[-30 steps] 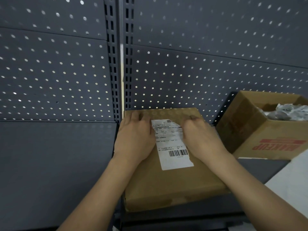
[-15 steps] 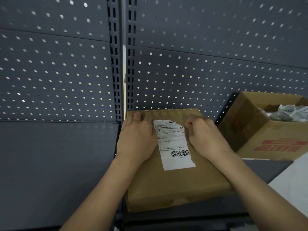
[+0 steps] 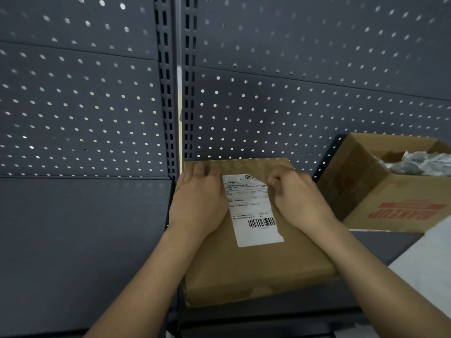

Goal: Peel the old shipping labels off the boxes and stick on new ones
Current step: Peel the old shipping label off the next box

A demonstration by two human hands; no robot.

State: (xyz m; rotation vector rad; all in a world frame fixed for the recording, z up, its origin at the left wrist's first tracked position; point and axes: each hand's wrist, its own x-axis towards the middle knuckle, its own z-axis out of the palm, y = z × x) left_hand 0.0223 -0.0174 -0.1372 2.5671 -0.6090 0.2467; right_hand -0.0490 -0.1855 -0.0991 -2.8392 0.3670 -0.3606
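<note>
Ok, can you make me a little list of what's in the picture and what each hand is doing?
box: flat brown cardboard box, closed
label: white paper shipping label on its top, far right corner lifted
left hand: flat on the box, beside the label
right hand: pinching the lifted corner
nearby: open brown carton with red print, on the right

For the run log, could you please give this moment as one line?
step: peel old label | left hand: presses box | right hand: pinches label's far right corner
</note>
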